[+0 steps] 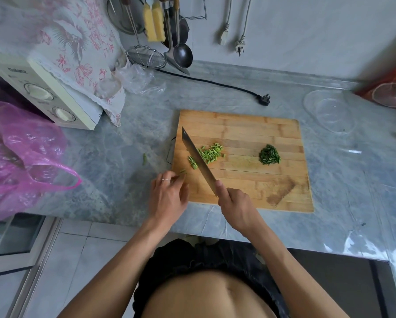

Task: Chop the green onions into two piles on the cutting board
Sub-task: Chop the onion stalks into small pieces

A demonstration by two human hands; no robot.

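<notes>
The right hand [232, 203] is gripping the knife [198, 160], blade slanting up-left through the pale onion pile [209, 153] at the cutting board's [250, 180] left; the left hand [169, 193], nearer, is pinching a stray piece [182, 172].

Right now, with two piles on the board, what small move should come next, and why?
Probably sweep the stray pieces left of the knife back into the light green pile. The right hand holds the knife beside that pile, the left hand pinches a small bit, and the dark green pile already sits tidy.
</notes>
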